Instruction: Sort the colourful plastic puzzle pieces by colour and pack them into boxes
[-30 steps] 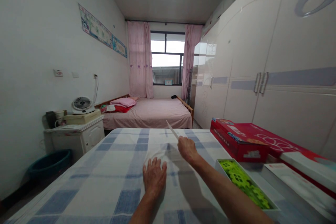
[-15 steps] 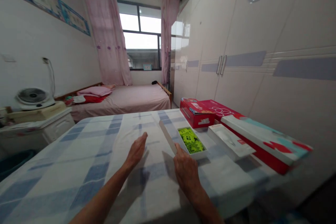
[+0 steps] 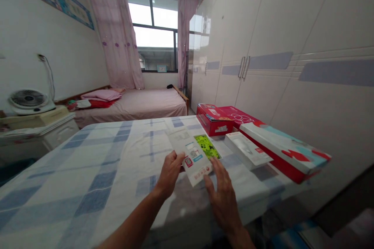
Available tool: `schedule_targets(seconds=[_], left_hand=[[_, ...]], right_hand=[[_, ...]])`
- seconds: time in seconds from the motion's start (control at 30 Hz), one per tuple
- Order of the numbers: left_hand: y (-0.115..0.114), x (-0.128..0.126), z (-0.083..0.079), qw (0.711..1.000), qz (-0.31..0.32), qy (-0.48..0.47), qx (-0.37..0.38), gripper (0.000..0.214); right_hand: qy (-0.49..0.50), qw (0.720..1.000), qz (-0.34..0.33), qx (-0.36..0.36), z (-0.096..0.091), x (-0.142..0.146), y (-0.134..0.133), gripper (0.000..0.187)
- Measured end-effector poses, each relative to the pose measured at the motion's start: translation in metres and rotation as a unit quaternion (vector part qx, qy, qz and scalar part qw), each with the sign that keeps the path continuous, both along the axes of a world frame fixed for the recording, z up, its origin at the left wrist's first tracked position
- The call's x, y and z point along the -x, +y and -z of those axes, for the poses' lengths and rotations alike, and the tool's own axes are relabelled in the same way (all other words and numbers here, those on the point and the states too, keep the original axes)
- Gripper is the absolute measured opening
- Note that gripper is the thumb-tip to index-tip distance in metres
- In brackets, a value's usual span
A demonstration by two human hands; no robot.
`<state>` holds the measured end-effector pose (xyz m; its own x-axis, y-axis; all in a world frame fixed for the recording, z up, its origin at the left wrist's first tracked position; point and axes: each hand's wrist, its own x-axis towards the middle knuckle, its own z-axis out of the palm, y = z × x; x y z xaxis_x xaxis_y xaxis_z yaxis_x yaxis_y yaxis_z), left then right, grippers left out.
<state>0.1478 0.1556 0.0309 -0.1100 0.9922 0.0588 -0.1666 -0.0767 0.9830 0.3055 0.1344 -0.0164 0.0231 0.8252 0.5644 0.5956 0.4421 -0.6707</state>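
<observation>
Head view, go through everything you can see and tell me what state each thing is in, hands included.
Left hand, closed on the printed card
Printed card, held, printed side showing
Right hand, open by the card's right edge; contact unclear
Green pieces, uncovered
White box, lying printed side up
Red box, seems closed
Pink curtains, drawn apart
Wardrobe doors, shut
Fan, on or off unclear
</observation>
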Motion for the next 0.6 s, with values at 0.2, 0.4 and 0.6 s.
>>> schedule_targets(seconds=[0.2, 0.4, 0.6], left_hand=[[0.039, -0.032, -0.009, 0.998, 0.054, 0.004, -0.036, 0.043], [0.062, -0.038, 0.020, 0.981, -0.095, 0.169, -0.012, 0.052], [0.068, -0.052, 0.044, 0.979, -0.079, 0.187, -0.026, 0.052]], right_hand=[[0.202, 0.975, 0.024, 0.087, -0.014, -0.032, 0.032, 0.053], [0.182, 0.974, 0.058, 0.118, -0.015, -0.055, 0.076, 0.055], [0.086, 0.978, 0.049, 0.182, -0.006, -0.060, 0.098, 0.052]])
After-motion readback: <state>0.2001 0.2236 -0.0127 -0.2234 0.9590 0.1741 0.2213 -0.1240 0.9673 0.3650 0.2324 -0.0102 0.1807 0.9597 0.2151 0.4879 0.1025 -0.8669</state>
